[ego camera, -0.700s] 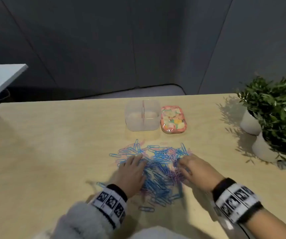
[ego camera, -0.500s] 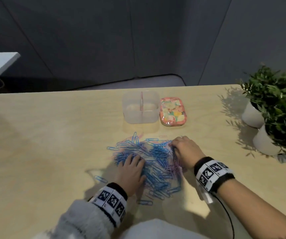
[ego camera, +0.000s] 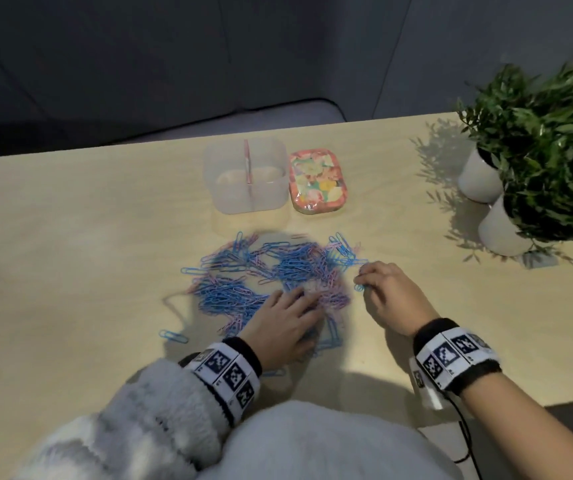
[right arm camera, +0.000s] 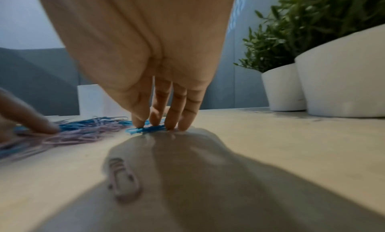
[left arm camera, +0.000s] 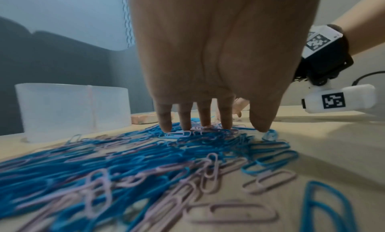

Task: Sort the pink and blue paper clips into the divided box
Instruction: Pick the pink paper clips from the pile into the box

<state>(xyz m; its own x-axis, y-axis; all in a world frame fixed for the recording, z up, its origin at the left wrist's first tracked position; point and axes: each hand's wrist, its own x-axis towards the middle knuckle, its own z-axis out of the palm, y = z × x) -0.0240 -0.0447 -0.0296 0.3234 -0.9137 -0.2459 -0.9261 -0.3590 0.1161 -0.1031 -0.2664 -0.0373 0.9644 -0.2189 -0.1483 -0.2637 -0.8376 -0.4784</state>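
Nearby, floral tin (ego camera: 319, 181) touching divided box (ego camera: 245, 174), potted plants (ego camera: 548, 109) rightward

Head camera looks down; wrist cameras skim tabletop, sharing the paper clips (ego camera: 271, 275).

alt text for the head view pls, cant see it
Two hands work a loose pile of pink and blue paper clips on a pale wooden table: left hand pressing flat, right hand on blue clips. Behind stands an empty clear divided plastic box.
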